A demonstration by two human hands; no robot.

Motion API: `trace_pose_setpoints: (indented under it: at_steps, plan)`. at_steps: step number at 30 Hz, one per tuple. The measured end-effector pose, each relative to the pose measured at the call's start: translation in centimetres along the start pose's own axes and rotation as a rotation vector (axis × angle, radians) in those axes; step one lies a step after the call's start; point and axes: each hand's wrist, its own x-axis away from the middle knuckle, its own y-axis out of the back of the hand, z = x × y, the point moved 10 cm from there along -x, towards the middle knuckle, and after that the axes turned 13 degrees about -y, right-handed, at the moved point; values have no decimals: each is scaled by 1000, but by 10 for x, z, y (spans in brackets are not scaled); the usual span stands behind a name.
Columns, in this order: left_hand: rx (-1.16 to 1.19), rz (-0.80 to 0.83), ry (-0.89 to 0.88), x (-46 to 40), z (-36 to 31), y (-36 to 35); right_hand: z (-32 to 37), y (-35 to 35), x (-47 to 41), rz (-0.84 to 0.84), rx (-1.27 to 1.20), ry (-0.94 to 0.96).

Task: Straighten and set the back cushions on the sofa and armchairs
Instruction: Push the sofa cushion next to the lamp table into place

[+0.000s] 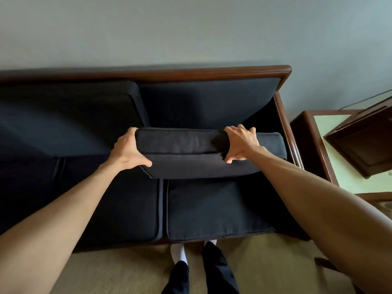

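A dark back cushion [182, 143] is held up edge-on above the right seat cushion [214, 211] of a wood-framed sofa [191, 72]. My left hand [127, 148] grips the cushion's left end, thumb in front and fingers behind. Near its right part, my right hand [240, 143] clamps over the top edge. The sofa's bare right backrest [207, 100] shows behind the held cushion. Another back cushion [67, 115] leans against the backrest on the left, over the left seat cushion [118, 206].
A dark wooden side table [305, 141] with a pale green top stands right of the sofa, with a dark wooden box-like object [364, 141] above it. A grey wall rises behind. My feet [180, 253] stand on beige carpet at the sofa's front edge.
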Motion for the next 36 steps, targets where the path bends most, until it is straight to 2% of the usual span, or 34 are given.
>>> trace_pose_setpoints:
  at_steps: [2, 4, 8, 10, 13, 17, 28, 36]
  plan:
    - [-22, 45, 11, 3, 3, -33, -7, -25, 3, 40, 56, 12]
    - [-100, 64, -8, 3, -2, -59, -16, -38, 5, 9, 64, 31]
    - [-550, 115, -163, -25, -63, -95, -26, -34, -2, -77, 5, 122]
    - [-609, 148, -245, -38, -101, -119, -32, -39, -4, -84, 1, 153]
    - [-636, 127, -318, -55, -126, -131, -41, -45, -12, -86, 48, 180]
    - [-605, 103, -360, -81, -125, -108, -39, -25, -40, -87, 79, 206]
    - [-564, 83, -367, -170, -158, -81, -59, 20, -134, -104, 60, 196]
    - [-508, 171, -334, -228, -169, -83, -83, 26, -186, -78, -30, 187]
